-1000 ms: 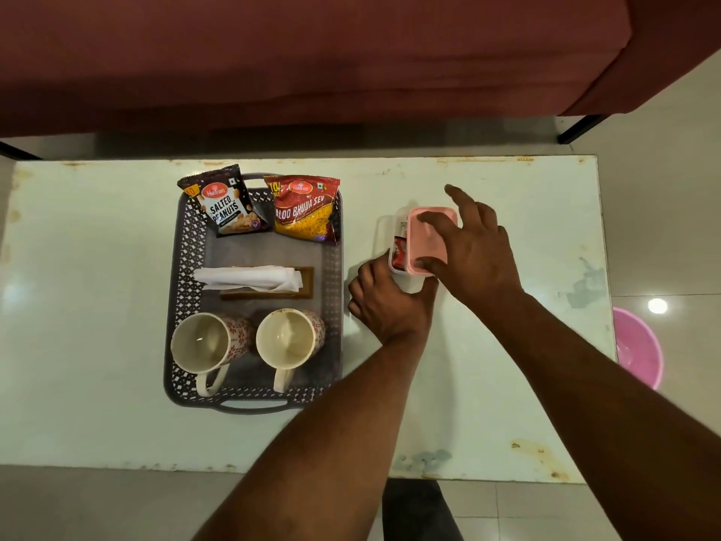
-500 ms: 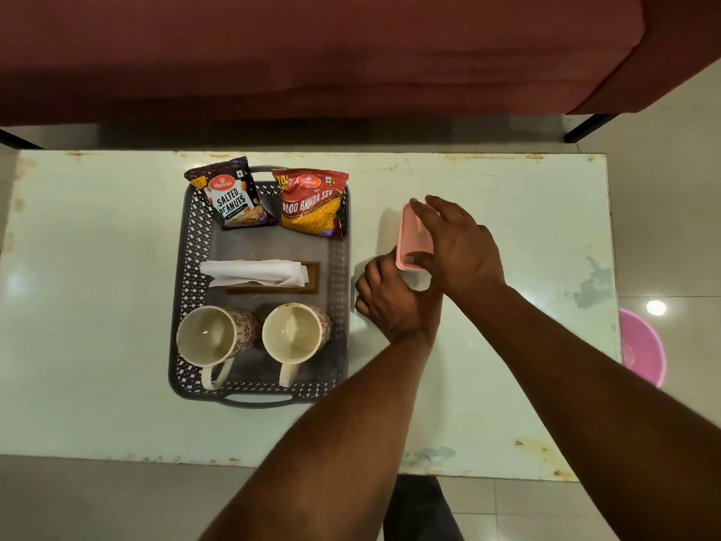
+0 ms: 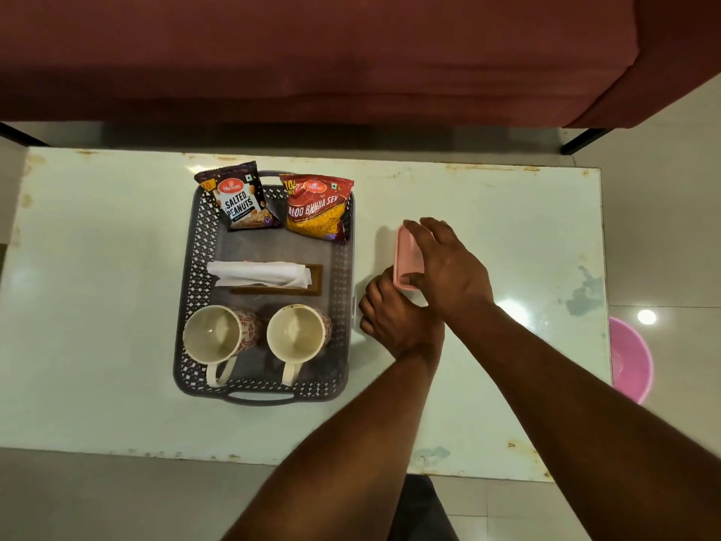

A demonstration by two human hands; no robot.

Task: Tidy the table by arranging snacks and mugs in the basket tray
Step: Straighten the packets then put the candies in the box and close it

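A grey perforated basket tray [image 3: 195,290] lies on the pale table [image 3: 97,306]. At its far end lean a salted peanuts packet [image 3: 242,203] and a red aloo bhujia packet [image 3: 318,208]. In the middle rests a white napkin [image 3: 257,274] on a brown holder. Two cream mugs [image 3: 212,337] [image 3: 296,335] stand at the near end. Right of the tray sits a small container with a pink lid [image 3: 405,255]. My right hand [image 3: 444,267] presses on the lid from above. My left hand [image 3: 398,318] grips the container's near side; the container's body is hidden.
A dark red sofa [image 3: 312,52] runs along the table's far side. A pink plastic tub [image 3: 630,361] stands on the tiled floor past the table's right edge. Bare tabletop lies left of the tray and to the right of my hands.
The pink lid, earlier half off and showing red contents, now covers the container under my right hand. My left hand stays at the container's near side.
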